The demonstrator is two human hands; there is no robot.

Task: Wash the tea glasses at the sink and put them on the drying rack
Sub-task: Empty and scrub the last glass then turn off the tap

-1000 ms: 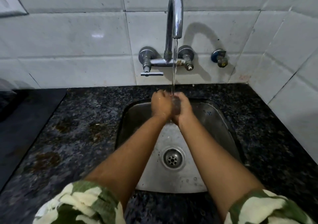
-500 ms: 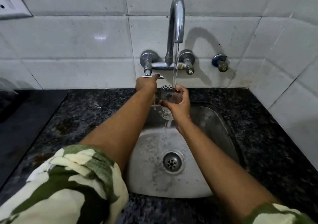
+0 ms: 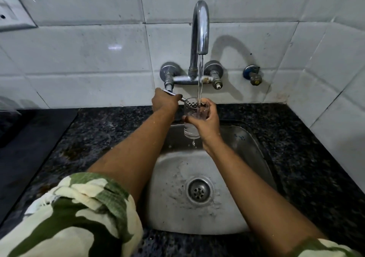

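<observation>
A clear tea glass [image 3: 191, 122] with a cut pattern near its rim stands upright under the running tap [image 3: 200, 29], over the back of the steel sink [image 3: 177, 177]. My right hand [image 3: 205, 120] grips it from the right, fingers curled round its side. Water falls into the glass and drips from its base. My left hand [image 3: 165, 102] grips the tap's left lever handle [image 3: 173, 94], just left of the glass. No drying rack is in view.
Dark speckled granite counter [image 3: 296, 148] surrounds the sink. White tiled walls stand behind and at the right. A small blue-and-brass valve [image 3: 253, 76] sits on the wall right of the tap. A dark slab [image 3: 29, 148] lies at the left, a wall socket [image 3: 11, 14] above it.
A second ago both hands held the glass together under the stream. My left hand then went up to the tap's left handle; my right hand now holds the glass alone, upright.
</observation>
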